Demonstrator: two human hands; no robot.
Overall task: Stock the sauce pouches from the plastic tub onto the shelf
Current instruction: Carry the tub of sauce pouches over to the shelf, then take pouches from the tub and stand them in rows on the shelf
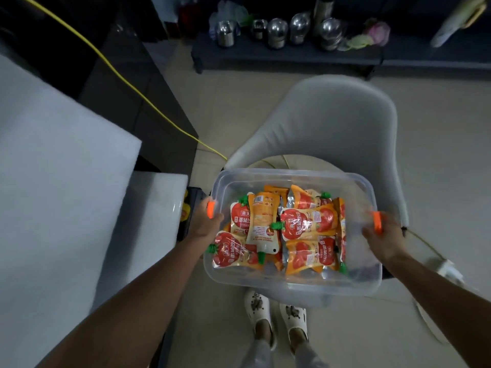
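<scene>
Both hands are on the plastic tub (292, 173). The left hand (206, 224) grips the left end wall by an orange latch (210, 210). The right hand (383, 236) grips the right end by the other orange latch (376, 221). Neither hand is free.

The sauce pouches (308, 224) all lie in the tub between the hands, a loose pile with spouts pointing every way. None are shelved yet, so I read the task as barely started.

The tub is over the grey chair (332, 123), whose back is just ahead of the hands. Can't tell if the base touches the seat.

Step in hand, my read: carry or park the tub within reach of the shelf. Notes:
- Hold it level. The pouches look slick, so a tilt would slide the load onto one wrist.
- Load the rim, not the latches, which may flip.
- The thin clear walls will likely flex. Hands opposite each other at mid-wall is the right hold.
- The yellow cable (119, 75) runs ahead of the left hand and under the chair, and a white power block (450, 269) sits outboard of the right hand. Both are trip risks for the feet in white clogs (257, 309) below the tub.
- A white surface (53, 181) is near, outboard of the left hand. A dark low shelf (287, 56) with steel canisters (277, 31) is well ahead of both hands. Can't tell which is the target.
- Seat the tub fully before freeing a hand.
</scene>
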